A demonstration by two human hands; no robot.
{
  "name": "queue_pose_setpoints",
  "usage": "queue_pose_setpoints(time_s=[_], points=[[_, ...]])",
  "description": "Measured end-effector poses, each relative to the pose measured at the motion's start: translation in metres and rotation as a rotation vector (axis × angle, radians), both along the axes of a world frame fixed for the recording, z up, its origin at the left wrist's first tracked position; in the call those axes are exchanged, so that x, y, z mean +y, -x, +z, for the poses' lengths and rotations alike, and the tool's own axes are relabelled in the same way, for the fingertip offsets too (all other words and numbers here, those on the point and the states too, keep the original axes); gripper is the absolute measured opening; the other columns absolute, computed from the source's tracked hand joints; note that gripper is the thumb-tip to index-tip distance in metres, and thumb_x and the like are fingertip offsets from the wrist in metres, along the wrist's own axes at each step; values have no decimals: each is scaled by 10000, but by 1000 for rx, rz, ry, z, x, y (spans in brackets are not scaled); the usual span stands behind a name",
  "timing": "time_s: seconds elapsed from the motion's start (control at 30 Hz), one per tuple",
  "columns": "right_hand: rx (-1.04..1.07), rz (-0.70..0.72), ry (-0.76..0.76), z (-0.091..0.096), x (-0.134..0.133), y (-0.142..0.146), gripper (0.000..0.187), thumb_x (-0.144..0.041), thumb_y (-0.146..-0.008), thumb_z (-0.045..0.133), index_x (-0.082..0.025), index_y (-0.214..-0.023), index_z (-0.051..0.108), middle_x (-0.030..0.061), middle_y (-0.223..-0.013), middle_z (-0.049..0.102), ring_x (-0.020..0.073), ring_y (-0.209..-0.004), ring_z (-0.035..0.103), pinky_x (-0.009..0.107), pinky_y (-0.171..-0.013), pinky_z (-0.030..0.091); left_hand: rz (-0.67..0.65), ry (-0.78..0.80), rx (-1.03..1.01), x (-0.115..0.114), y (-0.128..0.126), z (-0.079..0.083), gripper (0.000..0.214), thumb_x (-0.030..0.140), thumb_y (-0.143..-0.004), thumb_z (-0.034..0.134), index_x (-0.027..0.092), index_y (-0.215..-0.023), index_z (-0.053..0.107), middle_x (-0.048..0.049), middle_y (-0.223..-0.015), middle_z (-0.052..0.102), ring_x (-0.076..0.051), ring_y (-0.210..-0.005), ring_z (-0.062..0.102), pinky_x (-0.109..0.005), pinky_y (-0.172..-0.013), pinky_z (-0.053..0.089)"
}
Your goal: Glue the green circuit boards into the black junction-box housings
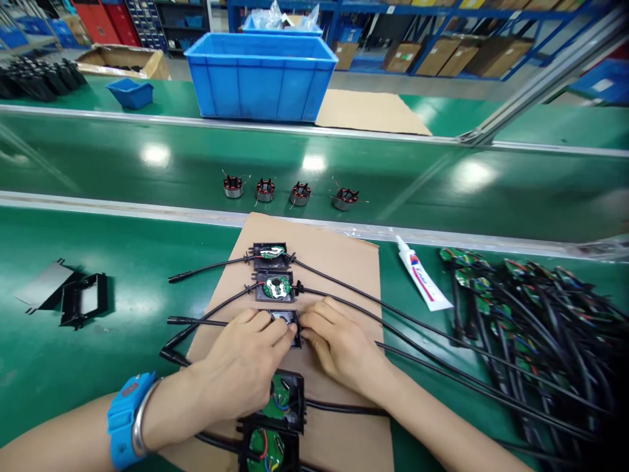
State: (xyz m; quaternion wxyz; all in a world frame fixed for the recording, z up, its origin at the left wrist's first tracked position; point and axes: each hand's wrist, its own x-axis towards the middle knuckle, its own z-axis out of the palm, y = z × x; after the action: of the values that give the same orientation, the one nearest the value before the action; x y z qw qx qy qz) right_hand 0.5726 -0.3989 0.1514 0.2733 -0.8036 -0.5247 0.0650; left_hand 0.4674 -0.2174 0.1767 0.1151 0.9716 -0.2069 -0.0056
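Observation:
On a brown cardboard sheet lies a row of small black housings with green circuit boards and black cables. My left hand and my right hand meet over the third housing, fingers curled and pressing on it from both sides. Two more housings, one and another, lie just beyond it. Nearer to me, a fourth housing and a fifth one sit under my left hand. A blue wrist strap is on my left wrist.
Several copper-wound stators stand on the green conveyor belt. A white glue tube lies right of the cardboard, beside a heap of cabled boards. Black plastic parts lie at left. A blue crate stands beyond the belt.

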Motion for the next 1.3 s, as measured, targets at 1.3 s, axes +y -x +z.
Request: queue_pose_setpoints(time_s=[1.3], points=[[-109, -16, 483, 62, 58, -34, 215, -182, -830, 424, -174, -963, 593, 60, -845, 645, 185, -666, 593, 304, -586, 360, 313, 125, 167, 59, -43, 0, 221, 156, -924, 315, 151, -915, 536, -81, -883, 613, -230, -780, 634, -360, -639, 551]])
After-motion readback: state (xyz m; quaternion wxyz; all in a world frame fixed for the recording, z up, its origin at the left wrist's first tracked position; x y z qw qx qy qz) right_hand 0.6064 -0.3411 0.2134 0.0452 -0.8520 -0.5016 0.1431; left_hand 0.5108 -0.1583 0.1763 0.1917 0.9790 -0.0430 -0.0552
